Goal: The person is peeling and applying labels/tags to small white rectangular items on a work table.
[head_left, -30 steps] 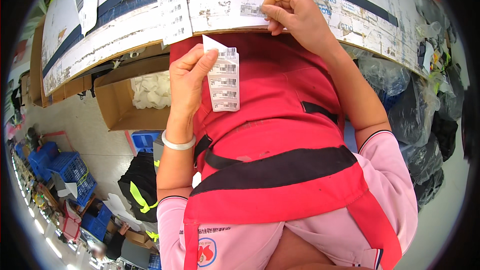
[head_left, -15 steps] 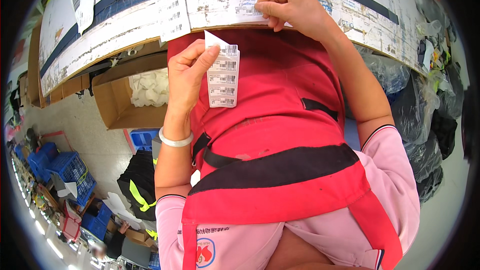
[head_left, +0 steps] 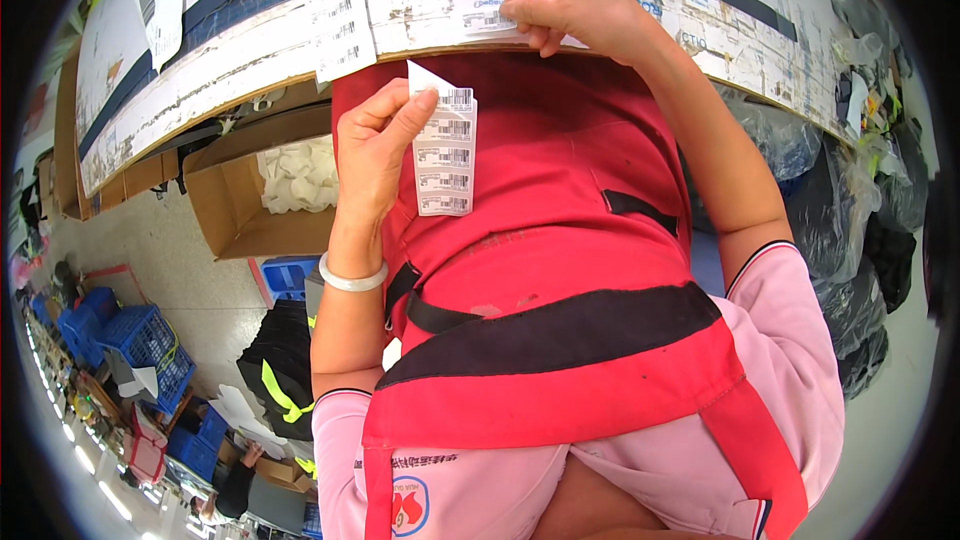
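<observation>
A short strip of white barcode stickers [head_left: 443, 165] hangs from my left hand [head_left: 378, 140], pinched between thumb and fingers. Its upper corner is folded over and shows the blank backing. Above the table's front edge, my right hand [head_left: 580, 8] is closed, thumb against forefinger, on the end of a single barcode sticker [head_left: 484, 22]. That sticker is over the worn white tabletop [head_left: 425, 15]; whether it touches the surface I cannot tell. The other fingers of this hand are curled.
A longer sheet of barcode stickers [head_left: 338, 15] overhangs the table edge, and another white sheet [head_left: 168, 10] lies farther left. Under the table stands a cardboard box [head_left: 215, 195] with crumpled white paper [head_left: 298, 177]. Plastic-wrapped bundles [head_left: 835, 230] are piled right; blue crates [head_left: 150, 345] stand left.
My right hand has shifted slightly left, with the sticker at its fingertips. The left hand and its strip have barely moved.
</observation>
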The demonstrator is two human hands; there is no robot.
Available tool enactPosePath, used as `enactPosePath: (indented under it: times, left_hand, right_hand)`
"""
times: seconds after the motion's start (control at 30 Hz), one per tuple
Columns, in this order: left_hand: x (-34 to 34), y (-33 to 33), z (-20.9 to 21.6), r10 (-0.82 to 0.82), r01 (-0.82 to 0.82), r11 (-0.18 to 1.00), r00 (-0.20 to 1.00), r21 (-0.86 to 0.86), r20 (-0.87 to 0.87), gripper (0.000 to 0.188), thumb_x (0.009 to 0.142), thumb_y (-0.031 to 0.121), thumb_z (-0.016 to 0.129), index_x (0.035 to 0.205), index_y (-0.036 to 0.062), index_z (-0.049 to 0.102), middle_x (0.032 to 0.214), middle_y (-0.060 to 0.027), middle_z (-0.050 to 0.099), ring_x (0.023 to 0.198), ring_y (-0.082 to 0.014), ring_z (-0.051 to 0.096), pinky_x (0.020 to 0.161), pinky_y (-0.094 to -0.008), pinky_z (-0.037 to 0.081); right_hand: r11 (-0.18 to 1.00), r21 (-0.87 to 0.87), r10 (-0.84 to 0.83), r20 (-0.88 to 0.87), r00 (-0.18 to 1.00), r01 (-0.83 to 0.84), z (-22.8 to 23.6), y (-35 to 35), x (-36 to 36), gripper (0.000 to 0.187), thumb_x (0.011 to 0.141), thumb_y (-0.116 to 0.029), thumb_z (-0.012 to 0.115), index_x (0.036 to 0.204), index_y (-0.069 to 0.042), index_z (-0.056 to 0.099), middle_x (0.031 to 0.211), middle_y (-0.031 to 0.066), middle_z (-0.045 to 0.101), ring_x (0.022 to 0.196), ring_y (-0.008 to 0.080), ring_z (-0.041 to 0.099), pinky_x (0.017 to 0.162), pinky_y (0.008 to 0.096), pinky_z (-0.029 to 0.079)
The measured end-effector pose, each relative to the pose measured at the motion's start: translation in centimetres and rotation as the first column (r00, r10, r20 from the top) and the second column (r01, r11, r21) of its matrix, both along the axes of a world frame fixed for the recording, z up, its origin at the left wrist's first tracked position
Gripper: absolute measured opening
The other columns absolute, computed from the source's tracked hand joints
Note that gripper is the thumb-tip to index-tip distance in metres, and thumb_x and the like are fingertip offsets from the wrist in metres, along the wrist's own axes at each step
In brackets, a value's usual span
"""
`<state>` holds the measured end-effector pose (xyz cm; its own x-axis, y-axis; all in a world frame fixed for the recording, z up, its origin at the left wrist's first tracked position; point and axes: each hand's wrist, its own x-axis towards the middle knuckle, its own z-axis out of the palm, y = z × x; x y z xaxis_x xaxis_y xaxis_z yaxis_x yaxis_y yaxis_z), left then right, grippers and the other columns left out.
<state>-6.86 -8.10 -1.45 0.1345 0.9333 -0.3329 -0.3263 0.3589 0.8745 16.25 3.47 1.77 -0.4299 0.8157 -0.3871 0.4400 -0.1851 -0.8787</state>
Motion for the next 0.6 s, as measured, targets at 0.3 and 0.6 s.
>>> enactPosePath:
  times: [0.3, 0.6]
  left_hand:
    - [0.03, 0.00, -0.28, -0.003, 0.003, 1.000, 1.000, 0.006, -0.005, 0.012, 0.091, 0.008, 0.064, 0.094, -0.0029, 0.069, 0.086, 0.0010, 0.064, 0.079, -0.0052, 0.055, 0.072, -0.0194, 0.042]
    - [0.11, -0.09, -0.50, -0.005, 0.005, 1.000, 1.000, -0.017, -0.011, 0.012, 0.091, 0.008, 0.063, 0.094, -0.0025, 0.069, 0.086, 0.0015, 0.064, 0.077, -0.0043, 0.054, 0.070, -0.0189, 0.042]
  right_hand:
    - [1.000, -0.017, -0.006, 0.013, 1.000, 0.006, 0.21, 0.12, -0.17, 0.020, 0.088, -0.020, 0.066, 0.088, -0.001, 0.063, 0.071, 0.0021, 0.060, 0.059, 0.0084, 0.060, 0.053, 0.0213, 0.051]
    - [0.999, -0.022, -0.026, 0.003, 1.000, 0.026, -0.03, -0.11, -0.35, 0.018, 0.088, -0.019, 0.065, 0.087, 0.000, 0.062, 0.070, 0.0025, 0.060, 0.058, 0.0084, 0.059, 0.051, 0.0213, 0.050]
